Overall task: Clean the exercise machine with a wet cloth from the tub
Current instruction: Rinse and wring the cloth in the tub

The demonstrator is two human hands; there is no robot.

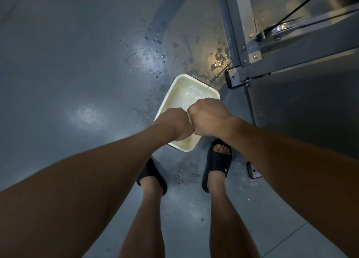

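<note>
Left hand (174,124) and right hand (207,118), fists touching, grip a cloth (190,122) sliver over the tub (194,81); exercise machine (291,61) at two o'clock.

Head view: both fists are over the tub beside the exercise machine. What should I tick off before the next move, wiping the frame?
1. Cloth in hand: cannot tell. The left hand and right hand are curled, knuckles together, and what they hold is hidden.
2. Hands above the tub, so drips fall inside: ok.
3. Water in the tub: ok, cloudy water shows.
4. Machine frame close by: ok, it stands to the person's right.
5. Dry footing: not ok. A puddle and droplets lie on the floor, and the person wears open sandals.
</note>
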